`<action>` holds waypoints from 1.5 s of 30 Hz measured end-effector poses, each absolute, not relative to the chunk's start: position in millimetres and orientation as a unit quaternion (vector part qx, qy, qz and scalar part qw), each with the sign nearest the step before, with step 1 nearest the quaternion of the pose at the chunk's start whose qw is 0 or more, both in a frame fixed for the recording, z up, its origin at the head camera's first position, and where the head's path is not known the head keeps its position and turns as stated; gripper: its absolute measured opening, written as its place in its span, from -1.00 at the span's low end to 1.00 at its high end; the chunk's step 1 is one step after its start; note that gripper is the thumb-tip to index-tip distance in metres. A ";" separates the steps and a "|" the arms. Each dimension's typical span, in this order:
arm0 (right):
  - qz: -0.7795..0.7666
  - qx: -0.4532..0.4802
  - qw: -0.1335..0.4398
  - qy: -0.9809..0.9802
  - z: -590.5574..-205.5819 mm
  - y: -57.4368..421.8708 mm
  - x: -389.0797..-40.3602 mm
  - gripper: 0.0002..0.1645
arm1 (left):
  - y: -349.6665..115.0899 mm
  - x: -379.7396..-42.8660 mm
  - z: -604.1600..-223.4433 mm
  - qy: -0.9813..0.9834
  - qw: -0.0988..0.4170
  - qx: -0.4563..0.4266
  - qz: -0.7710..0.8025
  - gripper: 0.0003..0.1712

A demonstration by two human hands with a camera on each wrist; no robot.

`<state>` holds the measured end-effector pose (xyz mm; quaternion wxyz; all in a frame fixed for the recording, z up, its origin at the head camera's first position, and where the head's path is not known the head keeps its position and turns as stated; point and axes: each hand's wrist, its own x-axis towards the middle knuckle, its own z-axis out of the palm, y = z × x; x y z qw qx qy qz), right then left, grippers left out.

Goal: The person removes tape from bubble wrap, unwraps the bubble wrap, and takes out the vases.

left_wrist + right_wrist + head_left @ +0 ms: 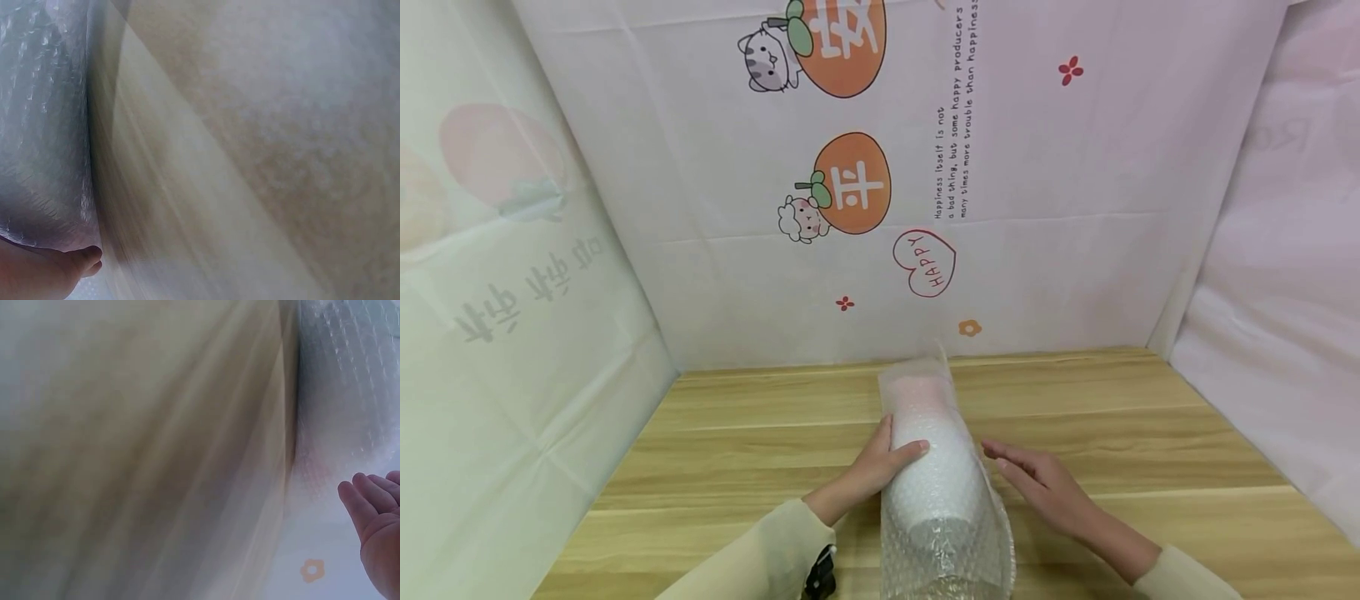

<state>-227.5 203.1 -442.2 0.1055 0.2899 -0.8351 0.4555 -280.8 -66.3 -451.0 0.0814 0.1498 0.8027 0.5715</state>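
A rounded white object (936,467), pinkish toward its far end, lies inside clear bubble wrap (947,558) on the table; the wrap blurs its exact kind. My left hand (876,462) holds the bundle from the left, thumb across the top and the other fingers down its side. To the right of the bundle, my right hand (1045,483) is held with extended fingers, apart from the wrap. The right wrist view also shows that hand (378,525) with straight fingers near the bubble wrap (350,381). In the left wrist view, the wrap (44,125) stands above the left hand (47,272).
Beneath the bundle is a wood-grain table (745,467). A white printed cloth (1037,208) rises behind it, and more cloth hangs at the left (512,333) and right (1285,333). Something black (820,575) sits at the left sleeve's cuff.
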 end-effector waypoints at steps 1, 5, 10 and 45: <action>0.460 0.288 0.102 -0.834 -442.3 202.8 -229.7 -0.57 | -66.4 -280.6 -451.0 0.803 0.082 0.149 0.571 0.16; 0.477 0.273 0.093 -0.830 -443.4 200.9 -237.7 -0.54 | -66.2 -281.0 -452.0 0.805 0.079 0.151 0.568 0.14; 0.485 0.238 0.087 -0.837 -443.4 197.4 -244.7 -0.51 | -65.6 -281.4 -452.9 0.805 0.076 0.155 0.568 0.13; 0.561 0.160 -0.023 -0.812 -435.4 178.6 -274.2 -0.36 | -64.4 -282.7 -449.9 0.785 0.075 0.172 0.591 0.03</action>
